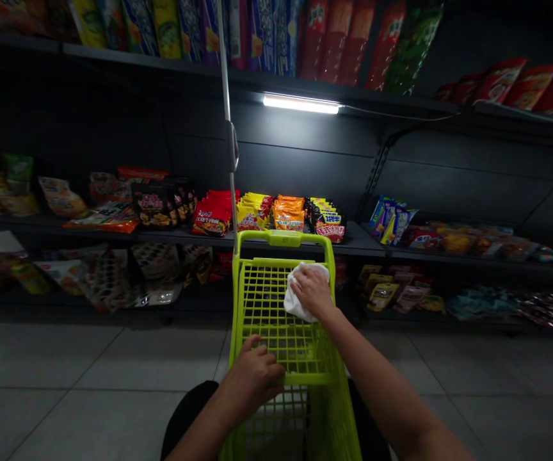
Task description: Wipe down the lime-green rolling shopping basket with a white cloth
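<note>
Snack shelves (257,242), right hand (311,291) presses cloth (292,301) on cart (271,314).

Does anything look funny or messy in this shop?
Yes, a little. The right hand is holding a white cloth against the lime-green shopping cart, which is unusual while among shop shelves. Also, the snack packets on the bottom shelf lie slumped and jumbled, not in neat rows.

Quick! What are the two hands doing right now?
Left hand: open, resting on a lime-green plastic shopping cart.
Right hand: closed, holding a crumpled white cloth.
</note>
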Tool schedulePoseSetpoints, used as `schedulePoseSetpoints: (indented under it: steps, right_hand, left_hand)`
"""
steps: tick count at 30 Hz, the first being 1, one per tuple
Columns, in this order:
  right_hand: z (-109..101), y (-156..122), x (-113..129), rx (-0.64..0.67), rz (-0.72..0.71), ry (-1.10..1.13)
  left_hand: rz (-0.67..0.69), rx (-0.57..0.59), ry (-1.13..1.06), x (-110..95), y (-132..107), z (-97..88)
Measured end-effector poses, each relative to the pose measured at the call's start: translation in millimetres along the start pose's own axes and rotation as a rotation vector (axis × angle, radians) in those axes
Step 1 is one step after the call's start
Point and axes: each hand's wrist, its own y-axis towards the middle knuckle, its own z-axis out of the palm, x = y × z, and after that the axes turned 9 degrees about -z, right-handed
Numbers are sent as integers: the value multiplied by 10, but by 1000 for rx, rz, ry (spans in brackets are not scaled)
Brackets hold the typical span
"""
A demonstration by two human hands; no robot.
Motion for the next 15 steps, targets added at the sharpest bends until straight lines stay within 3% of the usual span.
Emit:
schedulePoseSetpoints:
  steps: [5,9,11,15]
  right_hand:
    - [-90,279,-212,5,116,214]
    - [-249,330,-517,-122,227,237]
    - [-291,228,-544,-134,153,191]
    - [-200,-37,-317,50,-63,43]
  left_hand:
    - [-23,5,-33,-44,-49,-51]
    - [-22,13,-43,-42,-84,-45]
    - [-14,-4,-50,-32,-88,-36]
    - [-3,-38,-56,-32,-77,-35]
